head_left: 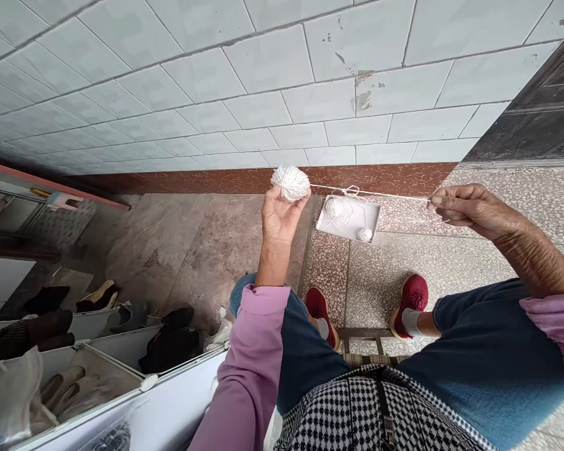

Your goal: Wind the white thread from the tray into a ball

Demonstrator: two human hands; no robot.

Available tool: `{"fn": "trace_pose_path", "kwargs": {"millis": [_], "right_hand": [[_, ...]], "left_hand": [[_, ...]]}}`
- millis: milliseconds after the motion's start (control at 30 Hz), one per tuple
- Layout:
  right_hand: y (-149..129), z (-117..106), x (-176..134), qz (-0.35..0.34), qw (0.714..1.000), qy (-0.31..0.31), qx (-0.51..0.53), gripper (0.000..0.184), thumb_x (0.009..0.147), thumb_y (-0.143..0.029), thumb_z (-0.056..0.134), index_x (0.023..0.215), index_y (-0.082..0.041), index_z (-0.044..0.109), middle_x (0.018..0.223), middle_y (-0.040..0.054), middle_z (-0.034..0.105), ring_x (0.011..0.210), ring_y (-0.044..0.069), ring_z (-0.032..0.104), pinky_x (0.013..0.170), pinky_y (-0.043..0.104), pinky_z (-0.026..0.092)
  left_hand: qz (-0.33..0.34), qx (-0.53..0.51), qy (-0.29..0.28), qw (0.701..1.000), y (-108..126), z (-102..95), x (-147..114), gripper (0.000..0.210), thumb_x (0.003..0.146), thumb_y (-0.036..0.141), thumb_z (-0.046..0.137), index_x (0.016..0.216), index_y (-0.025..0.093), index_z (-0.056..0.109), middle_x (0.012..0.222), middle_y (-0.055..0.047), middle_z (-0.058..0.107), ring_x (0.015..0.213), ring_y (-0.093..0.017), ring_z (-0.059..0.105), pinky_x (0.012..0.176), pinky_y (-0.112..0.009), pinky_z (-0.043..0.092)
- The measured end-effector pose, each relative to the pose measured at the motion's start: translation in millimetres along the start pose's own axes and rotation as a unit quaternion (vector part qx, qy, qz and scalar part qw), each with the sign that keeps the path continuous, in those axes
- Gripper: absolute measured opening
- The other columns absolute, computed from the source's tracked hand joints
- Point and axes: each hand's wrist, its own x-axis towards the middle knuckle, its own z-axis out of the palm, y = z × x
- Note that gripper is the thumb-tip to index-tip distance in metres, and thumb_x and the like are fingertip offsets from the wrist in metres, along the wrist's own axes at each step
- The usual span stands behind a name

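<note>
The head view showed a left hand (282, 216) closed around a ball of white yarn (291, 181), thumb on one flank and fingertips on the other, with the palm turned up toward the wearer. The ball lay to the left of the right hand (472, 210), well apart from it, and the two were joined by a strand (392, 196). That line mattered most: it ran nearly sideways across the body, looked taut, and dipped slightly from the ball toward the right hand, where thumb and forefinger were pinched together on it and the other fingers curled in. Of the two hands, the left was the nearer to the ball, since it gripped it; the right met only the thread. Partway along, a loose loop (352, 190) showed at the strand; whether it belonged to that strand or only crossed it, I could not tell. Below, between the hands, a shallow white tray (372, 216) sat on the floor (376, 266) near the base of the tiled wall (258, 103), holding a larger wound ball (333, 207) toward its left and a smaller ball (365, 235) at its near right corner.
</note>
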Motion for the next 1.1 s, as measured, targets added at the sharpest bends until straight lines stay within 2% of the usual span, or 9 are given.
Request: {"fn": "trace_pose_path", "kwargs": {"millis": [133,233,367,467,533,667,800,933,1100], "right_hand": [[-8.5,0.8,-5.7,-0.032,0.998,0.045,0.037,0.045,0.073,-0.060,0.097,0.077,-0.021,0.077,0.055,-0.0072,0.028,0.051,0.007,0.018,0.051,0.032,0.006],[-10.1,1.3,-4.2,-0.060,0.994,0.071,0.060,0.044,0.073,-0.058,0.098,0.074,-0.022,0.073,0.055,-0.0075,0.028,0.050,0.007,0.019,0.050,0.032,0.006],[-7.0,3.8,1.5,-0.044,0.996,0.057,0.044,0.046,0.070,-0.058,0.099,0.071,-0.021,0.072,0.055,-0.0059,0.034,0.049,0.007,0.023,0.050,0.032,0.008],[-3.2,5.9,5.0,-0.035,0.997,0.051,0.037,0.043,0.070,-0.055,0.099,0.073,-0.021,0.073,0.055,-0.0052,0.038,0.049,0.007,0.026,0.049,0.031,0.011],[0.9,7.2,8.3,-0.034,0.998,0.055,-0.001,0.040,0.072,-0.052,0.098,0.076,-0.020,0.074,0.057,-0.0025,0.047,0.050,0.008,0.034,0.047,0.030,0.017],[11.8,11.7,19.3,-0.053,0.983,0.050,-0.170,0.040,0.078,-0.053,0.091,0.074,-0.017,0.075,0.072,0.0085,0.068,0.065,0.015,0.058,0.049,0.028,0.039],[12.9,19.8,28.5,-0.085,0.984,0.004,-0.156,0.037,0.086,-0.056,0.085,0.084,-0.020,0.077,0.086,0.0103,0.075,0.078,0.019,0.067,0.052,0.028,0.049],[9.3,34.3,37.3,-0.103,0.984,-0.039,-0.138,0.032,0.087,-0.052,0.085,0.086,-0.021,0.075,0.089,0.0095,0.078,0.075,0.019,0.067,0.052,0.029,0.051],[23.5,78.0,57.3,-0.115,0.960,-0.107,-0.232,0.016,0.089,-0.038,0.081,0.089,-0.022,0.079,0.081,0.0060,0.076,0.068,0.019,0.066,0.060,0.033,0.052]], "left_hand": [[-0.008,-0.018,0.006,1.000,-0.4,0.7,-0.8,0.050,0.065,0.050,0.087,0.105,0.028,0.065,0.126,-0.011,0.071,0.143,-0.037,0.055,0.103,-0.049,0.063],[-0.018,-0.021,-0.018,0.999,3.0,6.6,-9.2,0.053,0.067,0.054,0.085,0.110,0.028,0.065,0.127,-0.012,0.072,0.143,-0.038,0.056,0.104,-0.051,0.063],[-0.063,-0.022,-0.066,0.996,11.3,15.6,-20.6,0.062,0.069,0.061,0.082,0.117,0.026,0.066,0.129,-0.015,0.070,0.145,-0.043,0.055,0.103,-0.056,0.063],[-0.055,-0.028,-0.072,0.995,18.7,18.4,-24.2,0.063,0.070,0.061,0.081,0.120,0.026,0.065,0.131,-0.016,0.069,0.146,-0.043,0.054,0.095,-0.049,0.065],[-0.053,-0.025,-0.075,0.995,21.4,19.1,-24.9,0.062,0.071,0.060,0.080,0.121,0.026,0.065,0.134,-0.016,0.068,0.144,-0.041,0.056,0.088,-0.042,0.066],[-0.089,-0.011,-0.095,0.991,18.7,25.4,-25.7,0.066,0.073,0.066,0.077,0.122,0.024,0.066,0.133,-0.017,0.069,0.133,-0.039,0.063,0.076,-0.037,0.065],[-0.122,0.004,-0.112,0.986,20.4,35.4,-31.0,0.069,0.074,0.074,0.075,0.121,0.023,0.069,0.125,-0.016,0.072,0.121,-0.037,0.068,0.074,-0.038,0.064],[-0.101,0.021,-0.079,0.992,40.0,23.1,-61.3,0.069,0.076,0.077,0.076,0.122,0.026,0.068,0.118,-0.014,0.072,0.116,-0.035,0.069,0.079,-0.040,0.064],[-0.110,0.006,0.040,0.993,60.1,-16.4,-133.6,0.061,0.080,0.069,0.078,0.120,0.024,0.071,0.111,-0.011,0.072,0.099,-0.027,0.071,0.071,-0.032,0.062]]}}
